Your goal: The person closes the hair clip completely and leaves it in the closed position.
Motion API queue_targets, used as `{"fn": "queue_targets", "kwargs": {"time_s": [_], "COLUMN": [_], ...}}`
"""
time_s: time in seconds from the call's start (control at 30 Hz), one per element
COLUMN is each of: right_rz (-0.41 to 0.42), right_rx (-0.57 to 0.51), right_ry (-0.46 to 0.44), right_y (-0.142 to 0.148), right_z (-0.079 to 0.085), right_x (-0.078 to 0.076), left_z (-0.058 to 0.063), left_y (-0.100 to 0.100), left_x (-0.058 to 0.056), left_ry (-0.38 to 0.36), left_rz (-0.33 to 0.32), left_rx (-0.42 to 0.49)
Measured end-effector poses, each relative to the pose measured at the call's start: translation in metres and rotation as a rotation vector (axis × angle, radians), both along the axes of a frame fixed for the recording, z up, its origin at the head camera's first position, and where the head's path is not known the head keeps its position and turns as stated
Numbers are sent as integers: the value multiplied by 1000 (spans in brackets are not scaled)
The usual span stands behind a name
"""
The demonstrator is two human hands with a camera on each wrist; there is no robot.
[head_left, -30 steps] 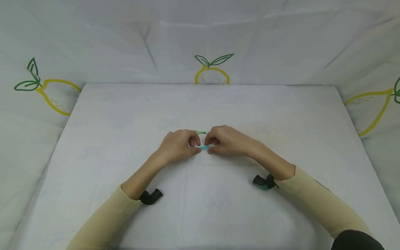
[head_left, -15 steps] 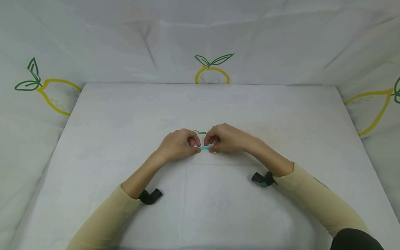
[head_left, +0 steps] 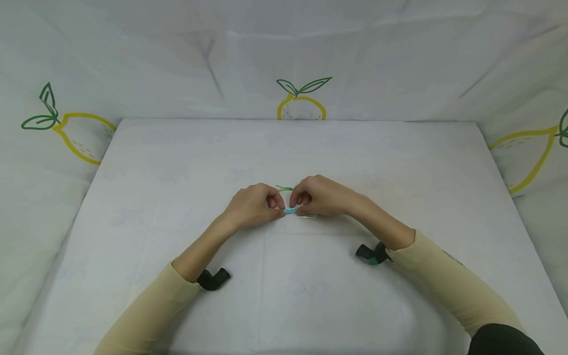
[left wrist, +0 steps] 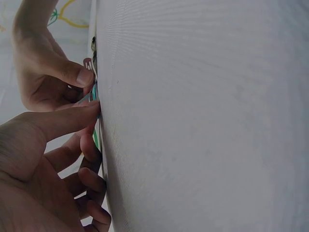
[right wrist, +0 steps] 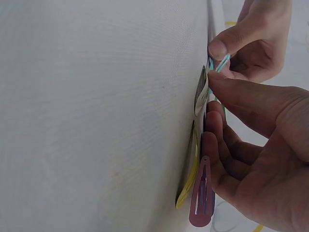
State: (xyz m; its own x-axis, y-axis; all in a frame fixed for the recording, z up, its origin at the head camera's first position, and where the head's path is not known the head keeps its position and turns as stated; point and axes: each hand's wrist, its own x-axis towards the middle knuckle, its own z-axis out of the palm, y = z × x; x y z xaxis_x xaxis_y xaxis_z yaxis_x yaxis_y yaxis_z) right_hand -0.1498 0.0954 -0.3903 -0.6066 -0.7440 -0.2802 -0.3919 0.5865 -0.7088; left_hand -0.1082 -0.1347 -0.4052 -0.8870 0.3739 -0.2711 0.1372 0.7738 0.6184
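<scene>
In the head view, my left hand (head_left: 255, 206) and right hand (head_left: 326, 197) face each other at mid-table, fingertips close together. A small teal snap hair clip (head_left: 290, 210) lies between them, pinched at one end by each hand. From the right wrist, one teal piece (right wrist: 223, 63) angles up between the two thumbs. A pale snap clip (head_left: 307, 216) shows just under my right thumb. Beside the curled fingers of that hand are a yellow clip (right wrist: 188, 179) and a dusty-pink snap clip (right wrist: 201, 198), both hidden from the head camera.
A thin green outline shape (head_left: 284, 188) lies on the white tabletop (head_left: 284, 286) just beyond the hands. Black wrist-camera mounts (head_left: 214, 279) stick out by both cuffs. White fabric walls with lemon drawings (head_left: 301, 106) border the back and sides.
My right hand has shifted slightly away and left, uncovering the pale clip below its thumb. The teal clip now looks tilted between the fingertips. My left hand has barely moved.
</scene>
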Motion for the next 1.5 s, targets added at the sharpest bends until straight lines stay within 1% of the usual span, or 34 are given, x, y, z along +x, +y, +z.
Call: {"fn": "queue_targets", "kwargs": {"time_s": [0.27,0.57,0.83,0.97,1.23,1.4,1.5], "right_rz": [-2,-3,-3,-10,-48,-71,-86], "right_rx": [9,7,1,-13,-78,-116,-129], "right_ry": [-7,-9,-5,23,142,187,207], "right_y": [0,0,0,1,7,10,12], "right_z": [0,1,3,5,7,11,13], "right_x": [-1,1,2,3,5,9,10], "left_z": [-1,-1,1,4,11,13,14], "left_y": [1,2,1,0,2,4,5], "left_x": [1,4,4,4,8,10,11], "left_ry": [8,16,20,41,64,110,130], "left_rz": [5,-4,-13,-12,23,31,48], "left_rx": [-10,5,27,49,76,78,84]}}
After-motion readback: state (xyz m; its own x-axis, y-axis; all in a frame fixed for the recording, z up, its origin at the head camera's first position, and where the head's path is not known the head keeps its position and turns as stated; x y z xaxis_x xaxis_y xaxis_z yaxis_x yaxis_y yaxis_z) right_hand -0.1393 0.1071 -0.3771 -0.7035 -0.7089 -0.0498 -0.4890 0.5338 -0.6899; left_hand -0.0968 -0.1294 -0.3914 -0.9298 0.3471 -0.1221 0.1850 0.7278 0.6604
